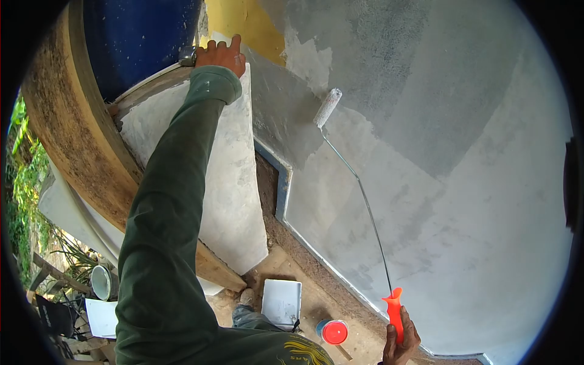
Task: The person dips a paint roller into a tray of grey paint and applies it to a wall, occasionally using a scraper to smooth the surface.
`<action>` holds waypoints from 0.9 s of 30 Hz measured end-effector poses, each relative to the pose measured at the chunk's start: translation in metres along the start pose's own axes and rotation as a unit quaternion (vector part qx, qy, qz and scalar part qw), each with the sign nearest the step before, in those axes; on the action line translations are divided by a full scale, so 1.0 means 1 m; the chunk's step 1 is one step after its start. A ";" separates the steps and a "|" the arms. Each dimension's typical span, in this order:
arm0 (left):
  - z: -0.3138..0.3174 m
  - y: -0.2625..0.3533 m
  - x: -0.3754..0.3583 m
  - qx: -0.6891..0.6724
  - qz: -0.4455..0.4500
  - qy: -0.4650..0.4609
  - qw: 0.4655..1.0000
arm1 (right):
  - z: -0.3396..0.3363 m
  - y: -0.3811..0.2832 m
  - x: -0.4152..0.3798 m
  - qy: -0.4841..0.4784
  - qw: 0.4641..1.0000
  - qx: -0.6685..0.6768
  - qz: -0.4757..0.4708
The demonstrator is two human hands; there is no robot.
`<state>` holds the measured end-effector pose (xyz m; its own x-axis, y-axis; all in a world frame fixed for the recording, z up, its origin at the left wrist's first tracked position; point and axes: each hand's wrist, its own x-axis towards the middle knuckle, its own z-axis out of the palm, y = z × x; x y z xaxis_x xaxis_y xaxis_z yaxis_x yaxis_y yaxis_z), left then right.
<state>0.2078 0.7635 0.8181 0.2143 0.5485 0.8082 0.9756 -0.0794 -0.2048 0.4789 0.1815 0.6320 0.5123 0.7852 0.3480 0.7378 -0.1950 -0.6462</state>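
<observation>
My right hand is closed round the orange handle of a paint roller. A long thin wire frame runs up from the handle to a small white roller sleeve, which is against or just in front of the grey wall. My left hand, at the end of a stretched green sleeve, is at the far end of a whitish slab. Its fingers are curled and the thumb sticks out. A metal piece shows beside it; what the fingers grip is hidden.
A white paint tray and a tub with a red lid stand on the floor below. A curved wooden beam and a blue panel are at left. A bucket sits lower left. Yellow paint covers the wall's upper part.
</observation>
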 end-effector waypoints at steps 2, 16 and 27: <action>0.005 0.001 -0.001 0.002 0.004 0.013 1.000 | 0.003 -0.005 0.006 -0.004 1.000 -0.007 0.008; 0.006 0.001 0.000 -0.001 -0.003 0.004 1.000 | 0.058 -0.063 0.086 0.005 0.998 -0.032 -0.051; 0.000 0.002 0.000 -0.007 0.004 -0.001 1.000 | 0.111 -0.084 0.151 0.028 0.988 0.020 -0.150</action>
<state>0.2098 0.7631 0.8173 0.2211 0.5491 0.8060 0.9746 -0.0954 -0.2024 0.4455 0.3823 0.6632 0.2970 0.7701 0.5645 0.8432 0.0660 -0.5336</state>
